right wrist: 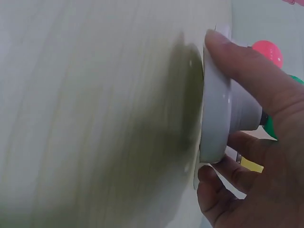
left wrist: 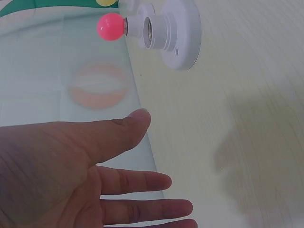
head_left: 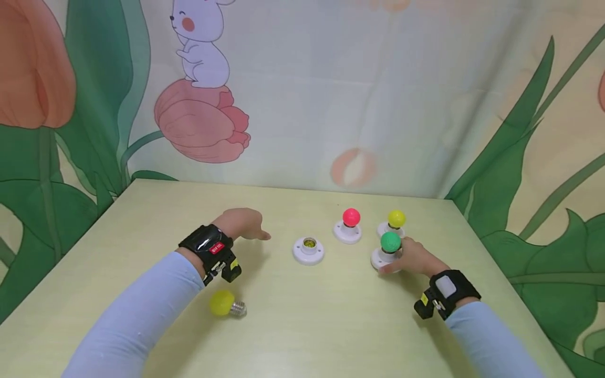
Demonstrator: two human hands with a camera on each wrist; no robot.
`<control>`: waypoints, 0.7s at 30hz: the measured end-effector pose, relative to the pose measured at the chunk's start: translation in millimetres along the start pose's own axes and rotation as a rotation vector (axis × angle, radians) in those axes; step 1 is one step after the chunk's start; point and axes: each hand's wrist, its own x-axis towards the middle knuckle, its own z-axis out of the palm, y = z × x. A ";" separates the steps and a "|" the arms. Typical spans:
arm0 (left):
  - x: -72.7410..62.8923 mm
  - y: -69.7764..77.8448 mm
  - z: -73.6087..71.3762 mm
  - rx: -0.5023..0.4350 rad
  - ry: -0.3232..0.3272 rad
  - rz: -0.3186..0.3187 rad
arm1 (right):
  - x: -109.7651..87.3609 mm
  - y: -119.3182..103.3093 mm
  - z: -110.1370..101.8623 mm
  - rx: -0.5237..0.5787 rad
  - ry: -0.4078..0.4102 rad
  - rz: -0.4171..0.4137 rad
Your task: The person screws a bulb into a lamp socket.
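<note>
My right hand (head_left: pixel 417 256) grips the rim of a round white lamp holder (right wrist: pixel 216 111) with thumb and fingers on opposite sides. A green bulb (head_left: pixel 390 241) stands upright in that holder. In the right wrist view the holder's base is close to the tabletop; whether it touches is hard to tell. My left hand (head_left: pixel 243 223) hovers over the table with its fingers straight and nothing in them. To its right sits a bulbless lamp holder (head_left: pixel 308 257), its brass-coloured socket facing up. A loose yellow bulb (head_left: pixel 221 303) lies on its side, nearer me than the left hand.
Behind the green bulb stands a holder with a yellow bulb (head_left: pixel 396 218). Left of that is another holder bearing a pinkish-red bulb (head_left: pixel 351 217). The pale table (head_left: pixel 302 325) ends at a printed cloth backdrop (head_left: pixel 302 105).
</note>
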 end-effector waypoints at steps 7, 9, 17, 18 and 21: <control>-1.7 -1.2 -0.6 0.005 -0.007 -0.015 | 1.6 7.4 7.1 0.071 0.038 -0.096; -1.7 -0.9 0.0 0.006 -0.008 -0.017 | 0.8 8.1 8.0 0.097 0.046 -0.116; 2.1 1.3 2.2 0.011 -0.007 -0.011 | -10.3 -19.2 -15.6 0.046 0.120 -0.039; 2.1 1.6 2.0 0.011 -0.005 -0.012 | -13.8 -28.1 -22.1 0.032 0.137 -0.044; 0.7 2.3 0.6 0.011 0.004 -0.012 | -24.6 -57.8 -38.0 0.000 0.185 -0.101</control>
